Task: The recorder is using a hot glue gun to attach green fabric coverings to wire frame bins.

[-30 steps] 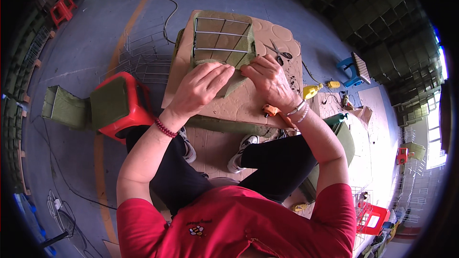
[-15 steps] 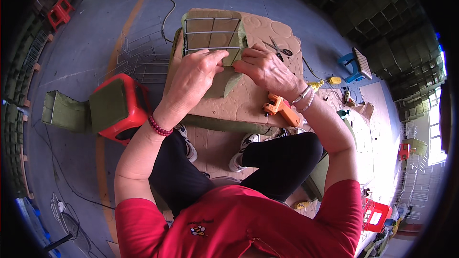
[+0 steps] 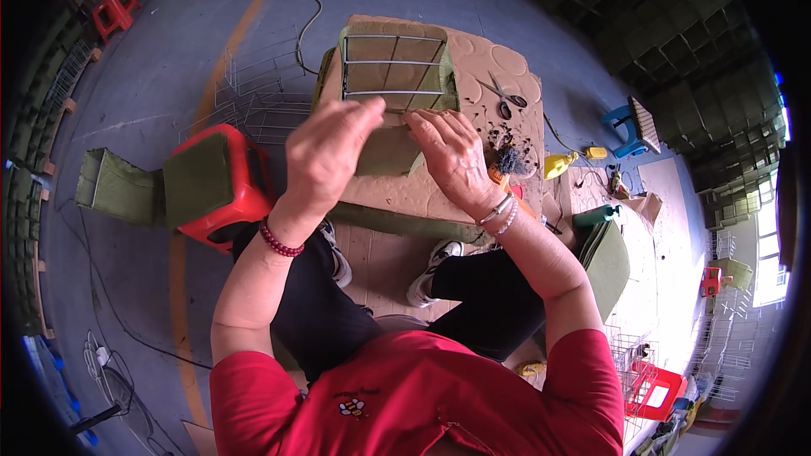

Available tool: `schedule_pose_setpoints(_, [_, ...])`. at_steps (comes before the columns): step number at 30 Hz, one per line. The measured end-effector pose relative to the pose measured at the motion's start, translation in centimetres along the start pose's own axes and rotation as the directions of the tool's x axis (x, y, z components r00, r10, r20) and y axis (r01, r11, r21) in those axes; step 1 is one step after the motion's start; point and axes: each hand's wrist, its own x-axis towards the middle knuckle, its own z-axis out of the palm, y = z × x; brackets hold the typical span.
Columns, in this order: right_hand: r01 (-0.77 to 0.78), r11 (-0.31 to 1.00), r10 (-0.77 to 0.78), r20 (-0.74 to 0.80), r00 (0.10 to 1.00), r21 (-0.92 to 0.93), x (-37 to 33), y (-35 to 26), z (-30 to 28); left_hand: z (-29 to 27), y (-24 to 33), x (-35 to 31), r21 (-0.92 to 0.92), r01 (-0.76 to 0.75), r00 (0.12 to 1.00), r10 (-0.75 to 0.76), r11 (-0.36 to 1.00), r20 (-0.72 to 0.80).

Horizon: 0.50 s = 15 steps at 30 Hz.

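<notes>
A grey wire frame (image 3: 393, 62) with olive-green fabric (image 3: 361, 76) around it lies in front of me on a cardboard-topped work surface (image 3: 384, 194). My left hand (image 3: 332, 152), smeared by motion, is raised near the frame's near left corner, its fingers stretched out with nothing visible in them. My right hand (image 3: 448, 152) is at the near right corner, fingers extended over the fabric's near edge; whether it presses on it I cannot tell. A fabric flap (image 3: 389, 152) hangs toward me between the hands. An orange tool (image 3: 525, 198) is mostly hidden behind my right wrist.
Dark-handled scissors (image 3: 508, 104) and scattered small black pieces (image 3: 511, 148) lie right of the frame. A red stool (image 3: 245, 173) with green fabric on it stands to the left. A yellow bottle (image 3: 557, 165), a green bottle (image 3: 596, 216) and a blue stool (image 3: 623, 128) are at the right.
Both hands have come out of their pinch at the near edge, fingers now extended. The left has drawn back slightly; the right wrist has moved left and down, uncovering the black pieces.
</notes>
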Motion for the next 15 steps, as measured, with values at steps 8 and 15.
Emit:
schedule_pose_setpoints(8, [-0.062,0.998,0.062,-0.058,0.996,0.005,0.1,-0.1,0.6,1.0,-0.4,-2.1,0.187,-0.163,0.961,0.114,0.969,0.251])
schedule_pose_setpoints(15, [-0.007,0.993,0.005,0.011,1.000,0.117,1.5,2.8,-0.2,2.0,0.2,-0.8,0.088,0.050,0.963,-0.071,0.995,0.260])
